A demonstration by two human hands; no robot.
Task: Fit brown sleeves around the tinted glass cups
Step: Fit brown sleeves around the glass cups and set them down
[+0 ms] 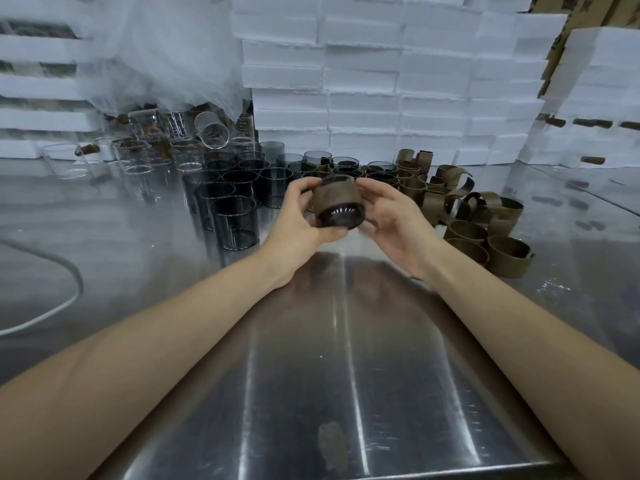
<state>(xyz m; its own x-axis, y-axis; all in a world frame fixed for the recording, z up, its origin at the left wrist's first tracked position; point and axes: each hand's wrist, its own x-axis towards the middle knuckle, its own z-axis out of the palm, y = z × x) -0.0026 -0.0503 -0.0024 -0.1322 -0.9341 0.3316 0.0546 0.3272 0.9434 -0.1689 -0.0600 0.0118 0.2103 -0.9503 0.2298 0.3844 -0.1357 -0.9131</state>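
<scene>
Above the middle of the steel table I hold one tinted glass cup point(341, 216) on its side, its dark bottom toward me. A brown sleeve point(334, 198) wraps round its wall. My left hand point(299, 218) grips the cup from the left, thumb on top and fingers curled beneath. My right hand point(391, 216) touches the cup's right side, thumb near the far rim and fingers loosely bent below. Several bare tinted cups point(235, 221) stand upright to the left. A heap of loose brown sleeves point(485, 230) lies to the right.
Clear glass cups point(138, 161) crowd the back left, one tipped over. Stacked white foam boxes point(363, 98) form a wall behind the table. A white cable point(65, 299) curves over the left side. The steel table point(329, 375) has its front edge near me.
</scene>
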